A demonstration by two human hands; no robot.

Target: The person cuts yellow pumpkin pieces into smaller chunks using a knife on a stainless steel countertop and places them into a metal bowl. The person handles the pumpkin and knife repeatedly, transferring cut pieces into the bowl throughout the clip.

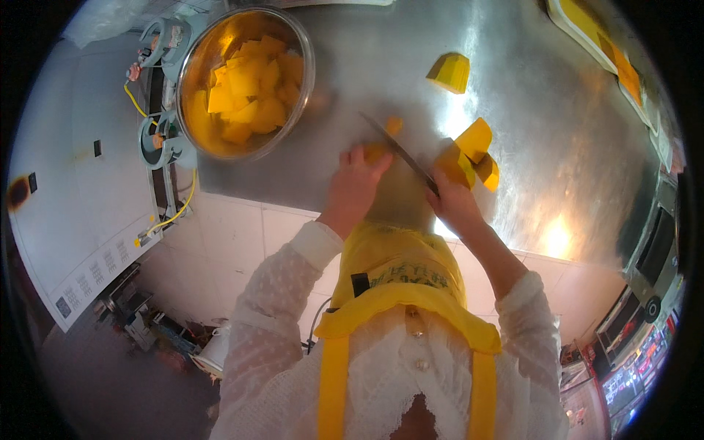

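My right hand [454,198] grips the handle of a knife [399,148], whose blade slants up and left over the stainless steel table [352,44]. Under the fingers of my left hand [355,179] lies a piece of orange pumpkin [375,152], partly hidden by them. A small cut pumpkin bit [394,126] sits just beyond the blade. Close by my right hand are several larger pumpkin chunks [474,138] in a cluster. One more pumpkin wedge [451,72] rests farther back on the steel.
At the back left stands a round metal bowl [312,71] holding many flat pumpkin slices [242,82]. Beyond it are grey gas cylinders [159,140] with a yellow hose [190,201]. Yellow-and-white containers [588,33] line the far right edge. A white panel [71,159] is at left.
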